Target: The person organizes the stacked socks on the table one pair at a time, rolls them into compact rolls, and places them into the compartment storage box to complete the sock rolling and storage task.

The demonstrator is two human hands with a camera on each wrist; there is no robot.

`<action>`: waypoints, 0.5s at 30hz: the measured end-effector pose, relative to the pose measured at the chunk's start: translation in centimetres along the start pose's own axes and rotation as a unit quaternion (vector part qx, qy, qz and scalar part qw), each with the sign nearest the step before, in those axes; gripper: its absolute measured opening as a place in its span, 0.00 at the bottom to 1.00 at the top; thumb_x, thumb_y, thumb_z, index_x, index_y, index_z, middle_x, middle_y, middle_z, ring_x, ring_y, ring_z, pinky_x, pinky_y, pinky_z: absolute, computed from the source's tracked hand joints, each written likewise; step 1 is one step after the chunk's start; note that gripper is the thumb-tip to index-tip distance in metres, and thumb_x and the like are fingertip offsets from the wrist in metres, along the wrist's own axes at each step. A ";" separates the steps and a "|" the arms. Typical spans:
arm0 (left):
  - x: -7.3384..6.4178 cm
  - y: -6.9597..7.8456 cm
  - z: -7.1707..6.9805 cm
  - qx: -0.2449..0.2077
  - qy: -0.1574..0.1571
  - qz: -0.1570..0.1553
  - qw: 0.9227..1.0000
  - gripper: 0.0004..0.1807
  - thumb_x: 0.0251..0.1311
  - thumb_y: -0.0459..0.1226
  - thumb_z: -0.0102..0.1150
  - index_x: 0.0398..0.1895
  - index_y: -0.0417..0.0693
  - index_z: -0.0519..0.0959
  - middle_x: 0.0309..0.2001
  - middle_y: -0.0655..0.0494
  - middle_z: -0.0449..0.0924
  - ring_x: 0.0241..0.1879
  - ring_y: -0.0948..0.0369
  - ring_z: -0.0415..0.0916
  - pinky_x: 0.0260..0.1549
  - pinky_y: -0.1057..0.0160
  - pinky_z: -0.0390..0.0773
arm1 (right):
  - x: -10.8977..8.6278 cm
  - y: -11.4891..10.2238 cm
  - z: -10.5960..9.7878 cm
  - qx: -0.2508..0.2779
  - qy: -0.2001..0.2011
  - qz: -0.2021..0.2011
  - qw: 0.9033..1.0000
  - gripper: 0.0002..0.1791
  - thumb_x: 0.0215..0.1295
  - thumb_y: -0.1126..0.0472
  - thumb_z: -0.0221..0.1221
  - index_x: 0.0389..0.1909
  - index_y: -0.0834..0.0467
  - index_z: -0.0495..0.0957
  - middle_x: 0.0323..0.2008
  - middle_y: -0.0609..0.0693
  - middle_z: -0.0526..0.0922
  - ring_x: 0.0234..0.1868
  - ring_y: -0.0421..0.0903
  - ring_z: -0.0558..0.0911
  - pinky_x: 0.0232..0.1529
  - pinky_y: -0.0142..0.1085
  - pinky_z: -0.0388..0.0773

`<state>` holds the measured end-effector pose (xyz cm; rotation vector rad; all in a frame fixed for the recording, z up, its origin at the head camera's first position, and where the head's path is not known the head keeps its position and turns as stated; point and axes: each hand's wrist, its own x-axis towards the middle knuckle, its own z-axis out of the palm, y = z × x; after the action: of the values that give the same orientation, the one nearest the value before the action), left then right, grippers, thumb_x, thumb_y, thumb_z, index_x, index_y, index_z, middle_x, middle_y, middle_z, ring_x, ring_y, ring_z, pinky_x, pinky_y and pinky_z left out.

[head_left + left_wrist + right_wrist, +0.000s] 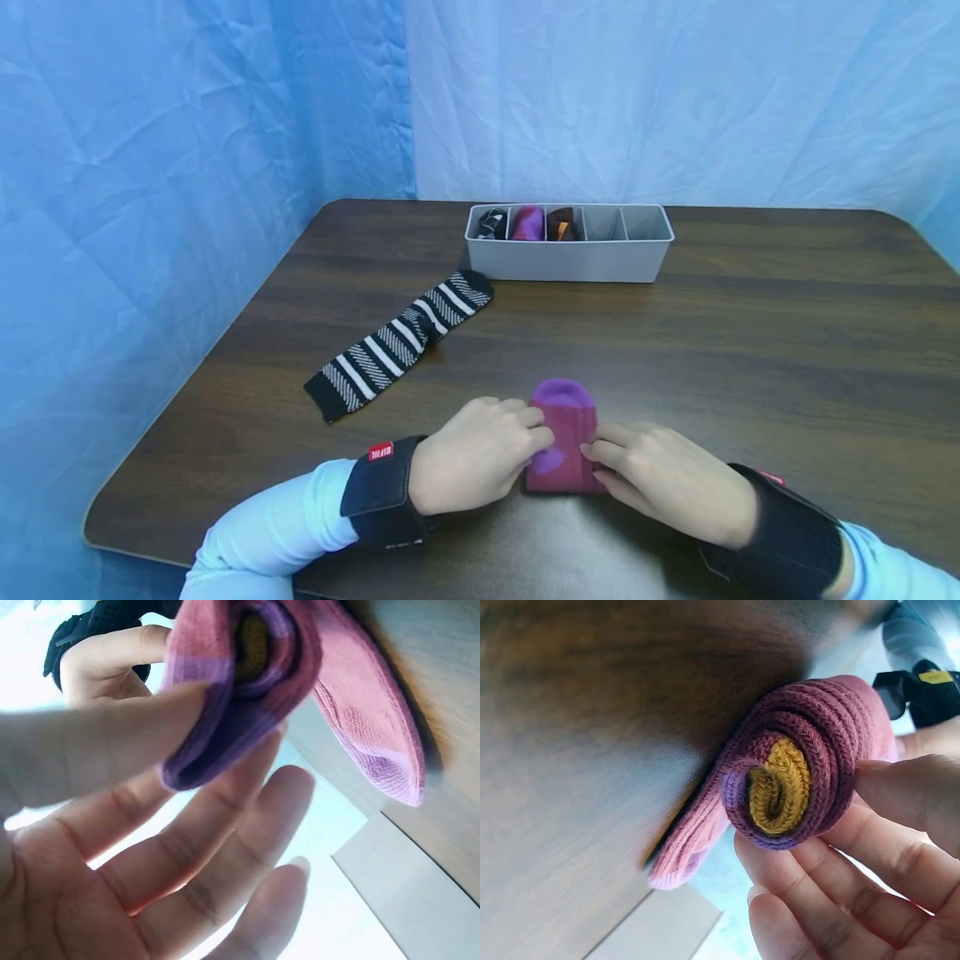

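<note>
A pink sock [567, 429] with a purple toe lies partly rolled up on the table in front of me. My left hand [483, 450] pinches the roll's left end between thumb and fingers. At its right end my right hand [663, 471] does the same. Both wrist views show the rolled sock [225, 712] end-on; in the right wrist view a yellow core [780, 787] sits inside the spiral. The flat toe part [367, 712] stretches away from the roll along the table. Left of it lies a black-and-white striped sock [397, 342], spread out flat.
A grey organizer box [570, 262] with a row of compartments stands at the table's back edge. Its three left compartments hold a black rolled sock [492, 223], a purple one [528, 223] and a brown one [560, 224]. Blue sheeting [637, 100] hangs behind the wooden table [787, 350].
</note>
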<state>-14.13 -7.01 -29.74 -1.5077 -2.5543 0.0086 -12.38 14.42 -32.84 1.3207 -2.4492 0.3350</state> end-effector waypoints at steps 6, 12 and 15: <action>0.2 -0.3 -0.1 -0.027 -0.006 0.017 0.999 0.11 0.47 0.33 0.56 0.35 0.54 0.77 0.32 0.64 0.76 0.33 0.69 0.71 0.32 0.73 0.71 | 0.1 0.0 0.0 -0.008 0.001 -0.004 1.000 0.11 0.40 0.62 0.62 0.29 0.55 0.76 0.26 0.40 0.72 0.25 0.33 0.72 0.25 0.26 0.70; 0.8 -0.6 0.7 -0.073 0.025 0.030 0.997 0.07 0.52 0.35 0.53 0.35 0.53 0.75 0.32 0.64 0.74 0.33 0.70 0.71 0.34 0.73 0.71 | 0.1 0.0 0.1 -0.013 0.001 -0.011 1.000 0.11 0.40 0.63 0.61 0.29 0.55 0.76 0.26 0.41 0.73 0.25 0.33 0.72 0.25 0.27 0.70; 1.0 -0.6 1.3 -0.090 0.045 0.011 0.995 0.06 0.53 0.37 0.52 0.36 0.51 0.72 0.32 0.63 0.72 0.32 0.70 0.70 0.31 0.75 0.70 | 0.1 0.0 0.1 -0.019 0.007 -0.018 1.000 0.10 0.39 0.63 0.61 0.28 0.55 0.75 0.25 0.40 0.71 0.24 0.33 0.71 0.24 0.27 0.69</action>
<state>-15.30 -6.31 -30.79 -1.5596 -2.5244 -0.2882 -12.42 14.28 -32.90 1.3400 -2.4041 0.2855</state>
